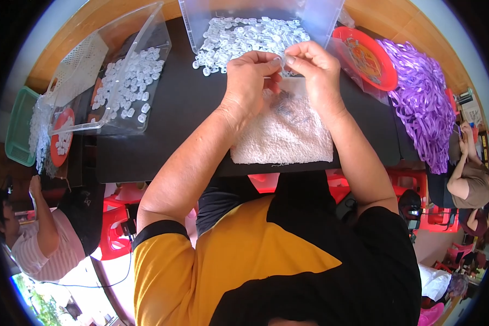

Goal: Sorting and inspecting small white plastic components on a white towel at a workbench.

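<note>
Both of my hands meet over the far edge of a white terry towel (282, 138) on the black table. My left hand (247, 79) is closed, thumb against the fingers in a pinch. Opposite it, my right hand (321, 73) pinches too, its fingertips almost touching the left ones. Something small and pale or clear shows between the fingertips, mostly covered, and its kind cannot be told. Just beyond lies a heap of small white translucent plastic pieces (250, 38) in a clear plastic bin (187, 27). Small dark or metallic bits (290, 106) rest on the towel.
At the left, a tilted clear box (160, 27) holds more white plastic pieces (127, 81). On the right are a red plate (388, 73) with small metallic bits and a pile of purple straps (421, 98). Co-workers sit at the left (49, 233) and right (470, 179).
</note>
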The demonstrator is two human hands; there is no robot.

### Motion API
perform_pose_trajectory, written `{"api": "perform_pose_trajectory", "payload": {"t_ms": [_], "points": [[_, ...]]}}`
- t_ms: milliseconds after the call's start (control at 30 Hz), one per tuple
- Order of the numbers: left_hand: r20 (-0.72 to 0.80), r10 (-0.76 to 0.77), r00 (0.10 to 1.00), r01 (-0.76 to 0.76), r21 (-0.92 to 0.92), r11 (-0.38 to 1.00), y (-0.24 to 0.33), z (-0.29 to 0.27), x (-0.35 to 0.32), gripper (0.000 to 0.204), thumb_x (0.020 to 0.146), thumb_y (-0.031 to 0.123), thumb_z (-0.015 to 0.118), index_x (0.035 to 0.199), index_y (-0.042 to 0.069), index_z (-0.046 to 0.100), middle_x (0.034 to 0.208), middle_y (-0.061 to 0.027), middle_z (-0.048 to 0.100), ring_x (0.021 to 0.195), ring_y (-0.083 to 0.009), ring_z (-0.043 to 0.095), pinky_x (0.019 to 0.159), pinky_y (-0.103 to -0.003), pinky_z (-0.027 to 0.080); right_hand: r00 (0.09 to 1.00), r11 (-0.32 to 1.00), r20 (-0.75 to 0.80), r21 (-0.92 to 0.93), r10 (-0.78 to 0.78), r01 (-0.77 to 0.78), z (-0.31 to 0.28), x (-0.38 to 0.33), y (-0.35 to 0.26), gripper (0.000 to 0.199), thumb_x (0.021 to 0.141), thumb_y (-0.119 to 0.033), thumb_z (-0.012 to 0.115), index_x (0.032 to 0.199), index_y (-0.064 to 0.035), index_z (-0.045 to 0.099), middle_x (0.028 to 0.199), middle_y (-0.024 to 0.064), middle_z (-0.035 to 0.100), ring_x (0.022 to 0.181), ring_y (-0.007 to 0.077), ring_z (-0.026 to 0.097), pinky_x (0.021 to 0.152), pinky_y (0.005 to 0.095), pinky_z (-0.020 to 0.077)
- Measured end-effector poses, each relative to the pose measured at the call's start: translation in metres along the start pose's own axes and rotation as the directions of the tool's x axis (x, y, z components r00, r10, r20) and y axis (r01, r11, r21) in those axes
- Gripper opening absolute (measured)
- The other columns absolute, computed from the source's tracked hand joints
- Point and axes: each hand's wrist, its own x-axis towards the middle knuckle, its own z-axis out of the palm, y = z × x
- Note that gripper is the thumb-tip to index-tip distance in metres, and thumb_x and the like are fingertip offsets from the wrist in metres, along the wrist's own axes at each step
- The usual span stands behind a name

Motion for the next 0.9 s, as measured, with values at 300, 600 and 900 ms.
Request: {"api": "perform_pose_trajectory", "payload": {"t_ms": [300, 600, 900], "points": [[-0.009, 0.001, 1.0, 0.001, 0.182, 0.983, -0.003, -0.014, 0.013, 0.011, 0.084, 0.002, 0.064, 0.092, -0.005, 0.063, 0.076, -0.0081, 0.061, 0.059, -0.014, 0.056, 0.051, -0.026, 0.046, 0.914, 0.64, 0.357, -0.752, 0.192, 0.159, -0.031, 0.004, -0.026, 0.009, 0.079, 0.001, 0.061, 0.087, -0.0012, 0.061, 0.066, 0.0023, 0.055, 0.066, 0.006, 0.053, 0.062, 0.0233, 0.0416], [0.056, 0.009, 0.998, -0.021, 0.209, 0.978, -0.004, -0.015, 0.016, 0.011, 0.083, 0.004, 0.065, 0.09, -0.005, 0.063, 0.074, -0.0096, 0.062, 0.053, -0.0148, 0.054, 0.048, -0.026, 0.044, 0.945, 0.578, 0.322, -0.781, 0.05, 0.236, -0.044, 0.004, -0.033, 0.013, 0.081, -0.002, 0.058, 0.092, -0.0034, 0.063, 0.077, 0.009, 0.067, 0.073, 0.0176, 0.065, 0.065, 0.0311, 0.0476], [0.08, 0.011, 0.997, -0.027, 0.205, 0.978, -0.005, -0.014, 0.016, 0.012, 0.08, 0.004, 0.066, 0.087, -0.006, 0.064, 0.074, -0.0111, 0.062, 0.053, -0.0151, 0.055, 0.046, -0.027, 0.045, 0.824, 0.391, 0.561, -0.744, -0.075, 0.542, -0.04, -0.017, -0.01, 0.004, 0.077, -0.002, 0.061, 0.08, -0.0029, 0.062, 0.082, 0.0094, 0.063, 0.076, 0.0313, 0.064, 0.066, 0.0416, 0.0496]]}}
